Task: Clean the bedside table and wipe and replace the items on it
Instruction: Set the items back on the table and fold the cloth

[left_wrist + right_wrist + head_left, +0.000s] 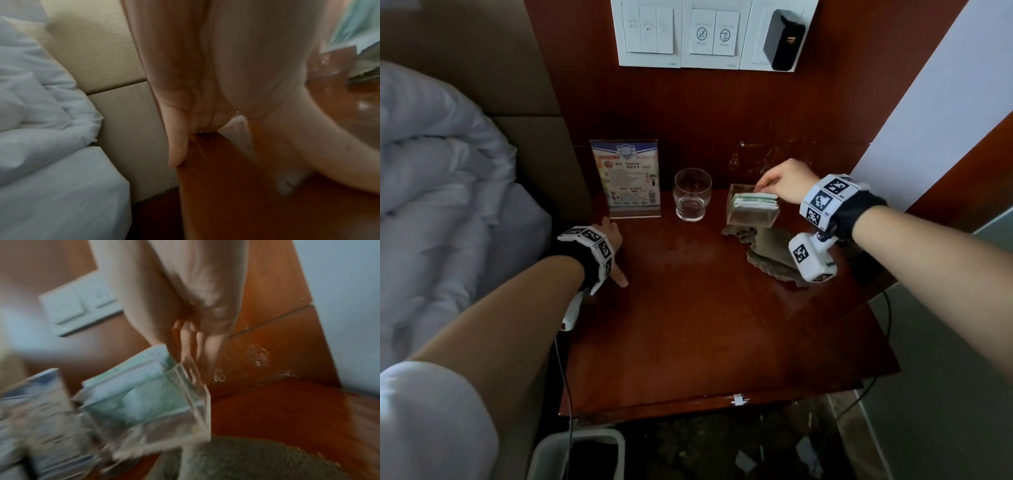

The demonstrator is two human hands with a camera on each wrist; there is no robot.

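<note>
Right hand [784, 185] on clear box [751, 214], glass [691, 198] beside.

we see the bedside table [705, 308] in glossy reddish wood, its sheen patchy. at its back edge stand a clear acrylic sign holder [634, 214] with printed paper inside, a smooth clear glass [692, 198] and a transparent plastic box [751, 214] of paper packets. a rough, matt grey-green cloth [774, 253] lies crumpled near the right edge.

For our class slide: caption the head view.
Right hand grips clear box above cloth; left hand rests on table.
</note>
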